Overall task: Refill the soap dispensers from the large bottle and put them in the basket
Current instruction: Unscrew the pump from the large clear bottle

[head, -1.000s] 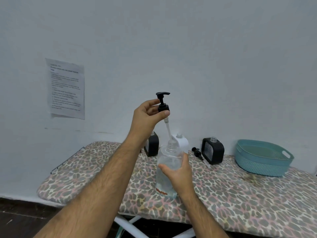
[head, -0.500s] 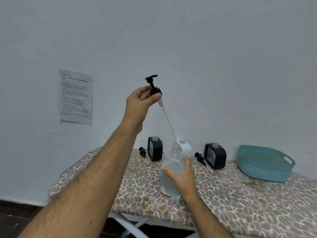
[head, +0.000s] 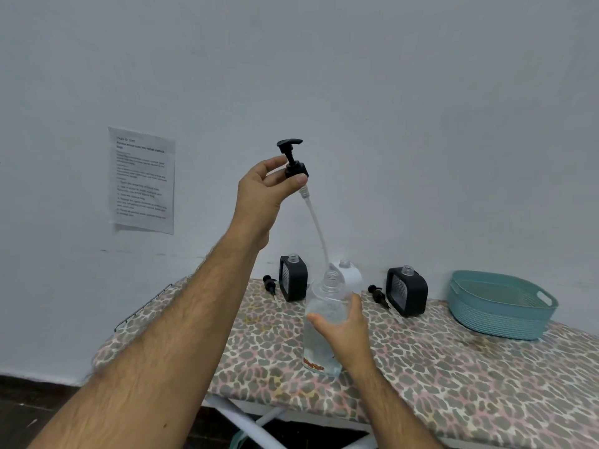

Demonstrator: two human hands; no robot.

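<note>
Lifting the pump (head: 293, 163) clear of the large bottle (head: 325, 315).
Our left hand (head: 264, 194) pinches its collar; our right hand (head: 346, 332) grips the bottle on the bench (head: 470, 377).

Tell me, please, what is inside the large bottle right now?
Clear liquid fills much of the large bottle, and the pump's tube tip sits in its neck. The right hand covers part.
</note>
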